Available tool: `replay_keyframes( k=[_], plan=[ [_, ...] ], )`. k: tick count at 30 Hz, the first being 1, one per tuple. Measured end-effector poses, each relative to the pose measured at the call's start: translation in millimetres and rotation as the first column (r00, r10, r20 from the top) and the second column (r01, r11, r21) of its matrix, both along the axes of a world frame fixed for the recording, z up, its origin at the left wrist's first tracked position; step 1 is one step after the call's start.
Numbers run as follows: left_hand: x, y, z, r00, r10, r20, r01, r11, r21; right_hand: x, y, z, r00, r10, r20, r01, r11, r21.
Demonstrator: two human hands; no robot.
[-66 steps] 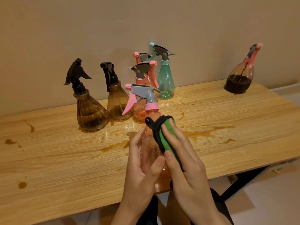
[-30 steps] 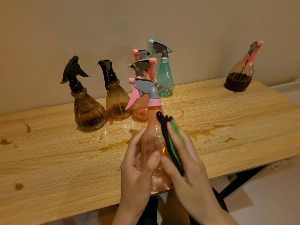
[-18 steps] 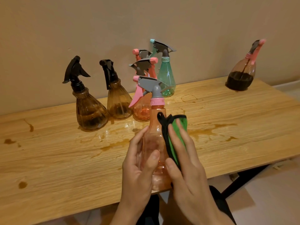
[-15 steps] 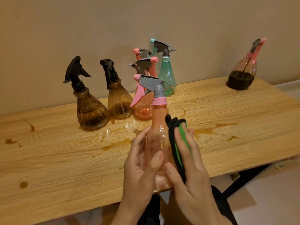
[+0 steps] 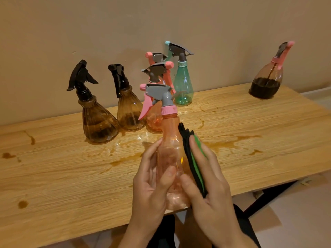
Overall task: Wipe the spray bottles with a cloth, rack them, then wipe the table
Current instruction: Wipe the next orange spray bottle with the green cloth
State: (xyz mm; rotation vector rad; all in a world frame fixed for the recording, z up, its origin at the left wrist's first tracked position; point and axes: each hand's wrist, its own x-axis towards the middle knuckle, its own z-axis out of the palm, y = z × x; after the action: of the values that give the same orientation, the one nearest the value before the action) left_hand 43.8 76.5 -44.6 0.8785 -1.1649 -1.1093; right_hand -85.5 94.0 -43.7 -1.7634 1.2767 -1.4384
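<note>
**A:** Anything new with the orange bottle (image 5: 170,151)?

**B:** Still over the table's (image 5: 71,176) near edge, left hand (image 5: 152,187) gripping it. Right hand (image 5: 211,190) pinches the cloth (image 5: 192,158), which has slid back down its side. I'd guess more wiping before racking.

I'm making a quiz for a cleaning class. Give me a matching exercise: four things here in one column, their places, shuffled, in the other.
1 green cloth
2 teal bottle
3 bottle of dark liquid
4 peach bottle

A gripped by the left hand
B alone at the table's far right
C by the wall, beside the pink-topped bottles
D held by the right hand against a bottle

Pairs: 1-D, 2-C, 3-B, 4-A
</note>
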Motion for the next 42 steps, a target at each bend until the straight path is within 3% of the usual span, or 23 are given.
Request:
replay_keyframes(
  k=[2, 9, 16, 22, 25, 32, 34, 37, 42],
  plan=[
    [0, -1, 1, 0.998, -0.020, 0.056, 0.021, 0.999, -0.031, -6, -8, 9, 0.998, 0.032, 0.052, -0.033, 0.999, 0.026],
    [-5, 1, -2, 0.999, 0.044, -0.001, -0.044, 0.998, -0.039, -2, 5, 0, 0.995, -0.006, -0.102, -0.005, 0.994, -0.112],
    [-4, 3, -2, 0.996, 0.023, 0.084, -0.018, 0.998, -0.065, -7, -11, 20, 0.998, 0.025, 0.063, -0.025, 1.000, 0.006],
    [-3, 0, 1, 0.997, 0.067, 0.037, -0.065, 0.997, -0.050, -5, -2, 5, 0.992, 0.016, -0.128, -0.032, 0.992, -0.124],
    [-5, 1, 1, 0.995, 0.095, 0.004, -0.095, 0.995, -0.027, 1, 9, -6, 0.997, -0.027, -0.076, 0.018, 0.992, -0.121],
    [-6, 3, 1, 0.996, 0.084, 0.020, -0.083, 0.996, -0.014, 1, -1, 11, 0.988, 0.009, 0.155, -0.023, 0.995, 0.092],
    [-6, 2, 0, 0.995, 0.084, 0.045, -0.083, 0.996, -0.030, -2, -7, 18, 0.993, 0.027, 0.112, -0.038, 0.995, 0.097],
    [-6, 0, 0, 0.996, 0.089, -0.007, -0.089, 0.996, -0.005, 2, -5, 16, 0.998, 0.031, -0.060, -0.031, 1.000, 0.006],
    [-5, 2, -2, 0.992, 0.120, -0.042, -0.119, 0.992, 0.028, 9, 12, -8, 0.978, -0.035, -0.207, 0.003, 0.988, -0.153]
  ],
)
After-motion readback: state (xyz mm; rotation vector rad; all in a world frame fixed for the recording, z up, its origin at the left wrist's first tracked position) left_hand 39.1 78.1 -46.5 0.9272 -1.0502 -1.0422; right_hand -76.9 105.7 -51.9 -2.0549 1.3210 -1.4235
